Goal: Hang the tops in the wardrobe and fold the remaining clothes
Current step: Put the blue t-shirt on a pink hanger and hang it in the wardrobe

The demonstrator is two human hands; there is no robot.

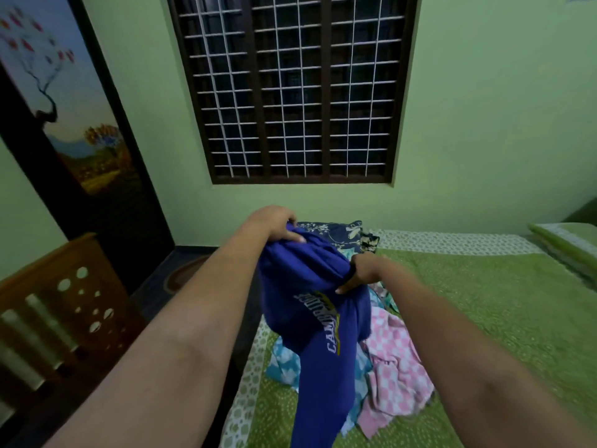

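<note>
A blue top [310, 286] with pale "CAMBRIDGE" lettering hangs bunched in the air over the bed. My left hand [274, 223] grips its upper edge at the far side. My right hand [361, 274] grips the bunched cloth lower and to the right, thumb pressed against it. Under the top, a pile lies on the bed: a pink checked garment [397, 370] and a light blue patterned one [282, 360], partly hidden by the hanging top.
The bed carries a green dotted bedsheet [484, 318]. A dark floral cloth [336, 234] lies at its far edge below the barred window [290, 92]. A wooden bed frame end [64, 302] stands at left, a painted door [74, 124] behind it, green pillows [568, 240] at right.
</note>
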